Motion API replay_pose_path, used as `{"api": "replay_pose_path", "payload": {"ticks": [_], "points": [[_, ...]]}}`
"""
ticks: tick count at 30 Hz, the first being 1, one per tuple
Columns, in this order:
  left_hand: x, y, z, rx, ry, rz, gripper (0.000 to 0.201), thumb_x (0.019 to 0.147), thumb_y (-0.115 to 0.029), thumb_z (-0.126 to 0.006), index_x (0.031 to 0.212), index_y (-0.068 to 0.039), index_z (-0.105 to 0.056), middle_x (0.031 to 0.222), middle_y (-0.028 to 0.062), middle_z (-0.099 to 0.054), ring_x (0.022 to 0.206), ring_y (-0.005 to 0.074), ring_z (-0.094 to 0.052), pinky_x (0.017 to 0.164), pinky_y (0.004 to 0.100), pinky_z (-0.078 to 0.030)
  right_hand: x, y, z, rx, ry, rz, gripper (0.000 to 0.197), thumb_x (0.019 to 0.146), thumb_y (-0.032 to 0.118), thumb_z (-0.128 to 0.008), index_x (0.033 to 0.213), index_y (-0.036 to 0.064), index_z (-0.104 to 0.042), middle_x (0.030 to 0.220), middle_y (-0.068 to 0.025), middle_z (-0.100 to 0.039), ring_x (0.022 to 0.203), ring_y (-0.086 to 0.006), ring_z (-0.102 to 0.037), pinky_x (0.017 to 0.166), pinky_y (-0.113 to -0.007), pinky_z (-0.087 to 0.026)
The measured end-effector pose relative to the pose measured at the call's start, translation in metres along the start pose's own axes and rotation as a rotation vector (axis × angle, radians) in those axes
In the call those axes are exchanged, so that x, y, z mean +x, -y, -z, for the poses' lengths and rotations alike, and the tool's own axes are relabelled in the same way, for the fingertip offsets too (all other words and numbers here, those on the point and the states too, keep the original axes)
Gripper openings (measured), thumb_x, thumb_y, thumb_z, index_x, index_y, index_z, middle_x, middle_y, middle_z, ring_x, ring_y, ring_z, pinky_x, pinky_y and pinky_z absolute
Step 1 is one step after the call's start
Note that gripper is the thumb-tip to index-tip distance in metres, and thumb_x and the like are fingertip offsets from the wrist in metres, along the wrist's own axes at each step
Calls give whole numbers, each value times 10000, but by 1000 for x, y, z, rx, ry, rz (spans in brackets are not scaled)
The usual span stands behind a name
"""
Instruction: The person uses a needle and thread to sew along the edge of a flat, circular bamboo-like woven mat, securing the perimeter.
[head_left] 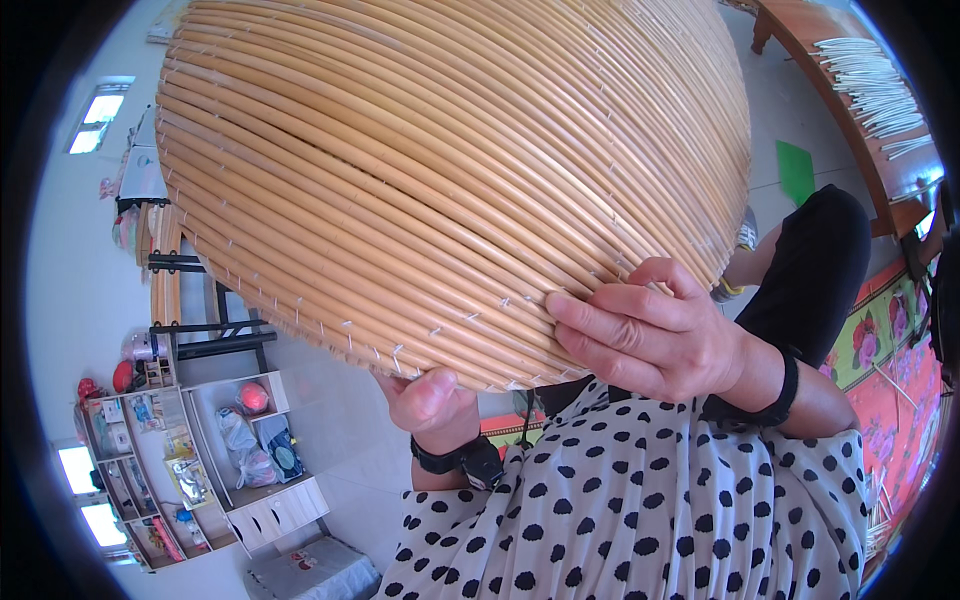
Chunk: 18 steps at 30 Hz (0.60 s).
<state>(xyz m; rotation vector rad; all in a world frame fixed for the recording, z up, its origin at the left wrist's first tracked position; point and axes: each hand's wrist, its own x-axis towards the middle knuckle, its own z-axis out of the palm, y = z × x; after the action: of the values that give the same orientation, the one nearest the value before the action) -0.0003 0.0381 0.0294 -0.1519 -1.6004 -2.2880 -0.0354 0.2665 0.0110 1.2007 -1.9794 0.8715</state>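
A large round mat of tan plant stalks [400, 150], laid side by side and stitched with short white threads, fills the upper middle of the head view and is tilted up before me. My left hand [430, 400] grips its near edge from below; the thumb shows and the other fingers are hidden underneath. Farther right, my right hand [650, 330] is closed over the same edge, its fingers bent on the upper face. The right thumb cannot be seen. White thread ends [397, 355] stick out along the rim close to my left thumb.
At the right, a brown wooden table [850, 110] bears a bundle of pale thin sticks [872, 85]. A green sheet [795, 172] lies on the floor. Open shelves [215, 500] with bags and small goods stand at the left, near a grey covered box [315, 570]. Flowered red cloth [900, 400] spreads at the right.
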Motion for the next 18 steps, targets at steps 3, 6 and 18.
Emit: {"api": "replay_pose_path", "payload": {"ticks": [3, 6, 18], "points": [[2, -1, -5, 53, -75, 10, 950, 598, -238, -564, 1475, -10, -278, 1368, 246, -447, 1238, 376, -502, 1030, 481, -460, 0, -1, -1, 14, -6, -1, 256, 784, 141, -670, 1023, 53, -696, 1226, -82, -661, 941, -162, -625, 780, -290, -473], [4, 0, -9, 91, -149, 29, 959, 594, -246, -565, 1477, -13, -273, 1368, 245, -447, 1236, 377, -502, 1028, 476, -462, -1, -2, -2, 33, 1, -8, 277, 768, 134, -665, 1025, 36, -691, 1218, -99, -658, 954, -174, -618, 786, -297, -474], [7, 5, -8, -42, -104, 117, 929, 624, -143, -573, 1477, 19, -243, 1384, 232, -444, 1263, 359, -497, 1064, 459, -443, -5, -1, -3, 75, 58, -71, 316, 736, 124, -643, 1029, 16, -689, 1206, -117, -658, 986, -198, -611, 776, -314, -481]]}}
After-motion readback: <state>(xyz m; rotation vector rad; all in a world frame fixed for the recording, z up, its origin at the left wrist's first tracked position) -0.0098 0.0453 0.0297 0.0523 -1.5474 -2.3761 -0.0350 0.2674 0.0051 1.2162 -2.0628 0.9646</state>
